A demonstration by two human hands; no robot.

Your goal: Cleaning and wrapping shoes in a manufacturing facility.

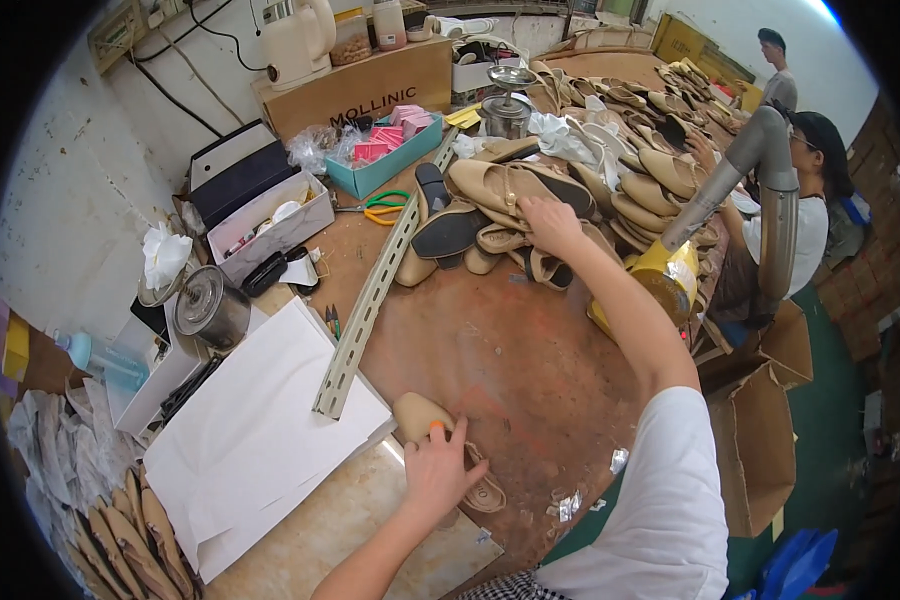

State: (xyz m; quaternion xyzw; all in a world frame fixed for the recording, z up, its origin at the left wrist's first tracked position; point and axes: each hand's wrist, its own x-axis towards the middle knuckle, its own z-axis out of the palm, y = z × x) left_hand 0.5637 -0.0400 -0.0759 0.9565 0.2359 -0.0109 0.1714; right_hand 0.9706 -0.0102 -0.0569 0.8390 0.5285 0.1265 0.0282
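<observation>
My left hand (436, 472) is at the near edge of the wooden work table, its fingers and thumb around a beige slingback shoe (420, 412) that lies there; one finger wears an orange band. The shoe's toe points away to the left, and part of its middle is hidden under my fingers. Farther off, my right arm reaches to a heap of similar shoes. There my right hand (553, 226) has its fingers closed at the edge of a beige shoe (485, 185) with a gold-coloured ornament. Beside it, another shoe shows its black sole (452, 232).
A slotted metal strip (368, 310) lies across white paper sheets (260, 430). Green-and-orange scissors (385, 207), a teal box (385, 170) and a metal pot (210, 305) stand left. A grey duct (730, 175) and a co-worker (810, 200) are right, above cardboard boxes (760, 445).
</observation>
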